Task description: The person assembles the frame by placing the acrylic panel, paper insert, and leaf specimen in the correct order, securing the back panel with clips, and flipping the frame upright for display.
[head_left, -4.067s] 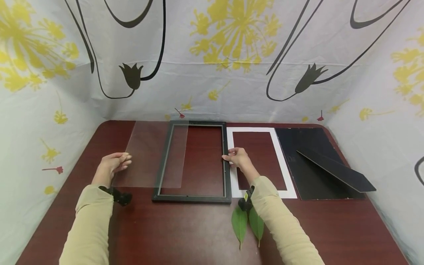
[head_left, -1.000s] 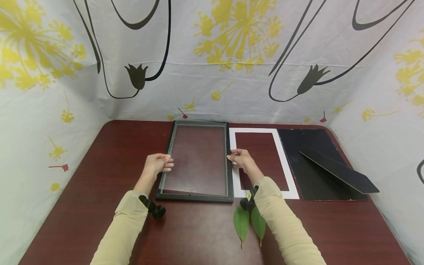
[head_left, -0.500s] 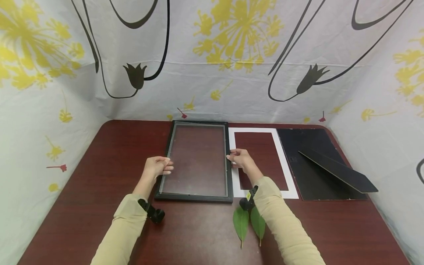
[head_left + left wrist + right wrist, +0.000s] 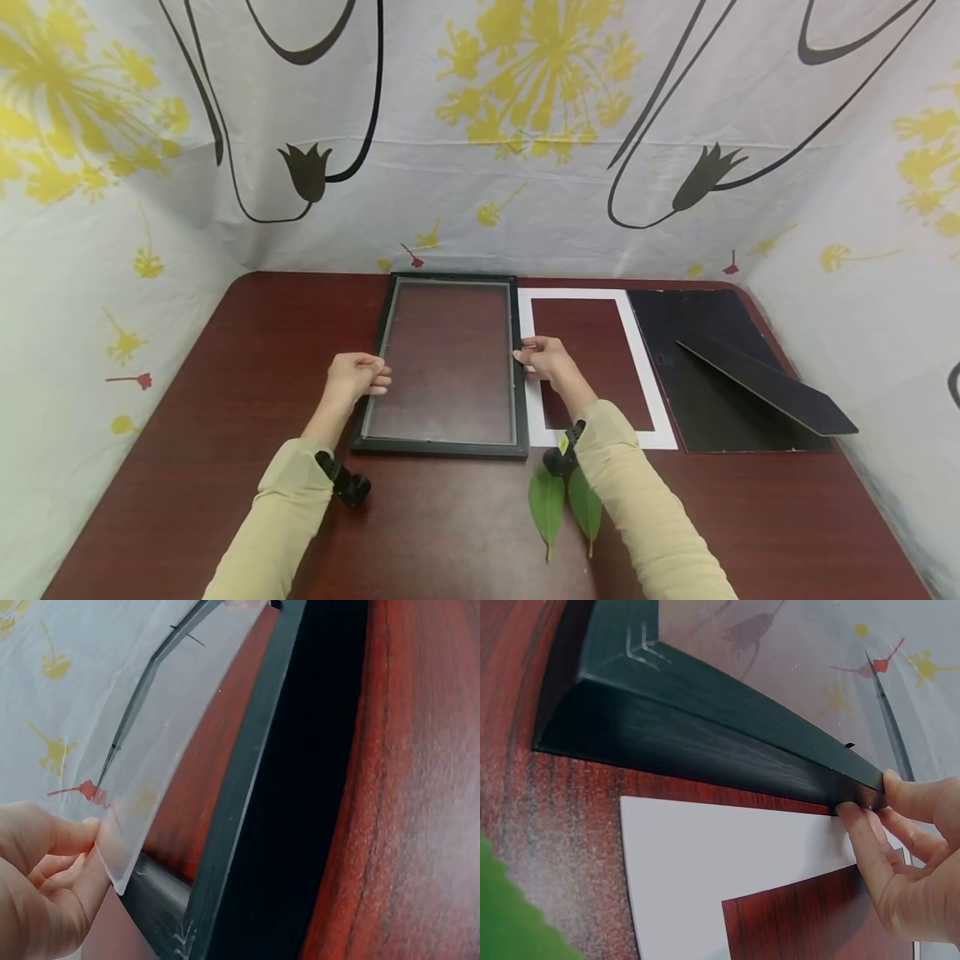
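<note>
My left hand [image 4: 356, 379] pinches the left edge of a clear plastic sheet [image 4: 450, 358] between thumb and fingers. The sheet lies over the opening of a black picture frame [image 4: 442, 448] on the table. In the left wrist view, the sheet's held edge [image 4: 124, 862] stands raised above the frame's side rail [image 4: 244, 765]. My right hand [image 4: 551, 367] grips the frame's right rail, thumb on top and fingers against the outer side, as the right wrist view shows. Beneath those fingers lies a white mat [image 4: 675, 847], close beside the frame.
Right of the mat rests a black backing board [image 4: 675, 308] with its easel leg [image 4: 765, 387] swung out. Two green leaves, a left leaf [image 4: 546, 504] and a right leaf [image 4: 585, 504], lie in front of the mat. A patterned white cloth [image 4: 465, 200] hangs behind the table.
Over the last seconds my left hand has brought the clear sheet rightward over the frame. Since one second ago the sheet has shifted slightly nearer and lower; the right hand keeps its hold.
</note>
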Demonstrator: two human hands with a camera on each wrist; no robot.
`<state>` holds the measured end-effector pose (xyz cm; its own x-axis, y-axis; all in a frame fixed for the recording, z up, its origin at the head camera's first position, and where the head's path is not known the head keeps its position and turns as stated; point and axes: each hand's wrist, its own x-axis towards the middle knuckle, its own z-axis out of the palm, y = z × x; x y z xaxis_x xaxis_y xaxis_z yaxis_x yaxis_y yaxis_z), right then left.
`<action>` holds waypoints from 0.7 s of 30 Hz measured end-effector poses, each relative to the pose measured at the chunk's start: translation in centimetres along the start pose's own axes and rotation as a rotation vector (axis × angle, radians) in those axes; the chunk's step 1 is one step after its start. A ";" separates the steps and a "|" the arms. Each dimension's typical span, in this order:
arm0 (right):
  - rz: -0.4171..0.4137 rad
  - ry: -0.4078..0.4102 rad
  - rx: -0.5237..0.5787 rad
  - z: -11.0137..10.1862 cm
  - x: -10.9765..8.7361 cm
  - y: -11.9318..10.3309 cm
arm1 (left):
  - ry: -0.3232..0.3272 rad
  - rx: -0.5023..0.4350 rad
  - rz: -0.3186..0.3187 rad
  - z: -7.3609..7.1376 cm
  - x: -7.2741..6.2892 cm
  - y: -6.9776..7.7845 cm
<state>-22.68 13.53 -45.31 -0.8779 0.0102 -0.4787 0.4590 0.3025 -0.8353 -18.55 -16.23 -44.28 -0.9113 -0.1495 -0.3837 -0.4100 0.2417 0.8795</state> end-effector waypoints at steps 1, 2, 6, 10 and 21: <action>-0.001 -0.001 -0.002 0.0 0.0 0.0 | 0.010 0.015 0.009 0.0 0.0 0.0; -0.001 -0.003 0.000 0.0 0.0 0.0 | 0.023 0.033 0.015 0.0 0.1 0.0; -0.007 -0.006 0.009 0.0 0.1 0.2 | 0.084 0.159 0.053 0.1 0.1 0.0; -0.005 0.004 0.007 0.0 0.2 0.2 | 0.142 0.277 0.094 0.2 0.0 0.2; -0.012 -0.004 -0.012 -0.1 0.2 0.2 | 0.197 0.585 0.227 0.1 -0.7 0.6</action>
<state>-22.79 13.72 -45.59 -0.8827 0.0033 -0.4699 0.4471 0.3139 -0.8376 -18.16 -15.87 -43.54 -0.9763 -0.1926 -0.0990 -0.2123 0.7609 0.6132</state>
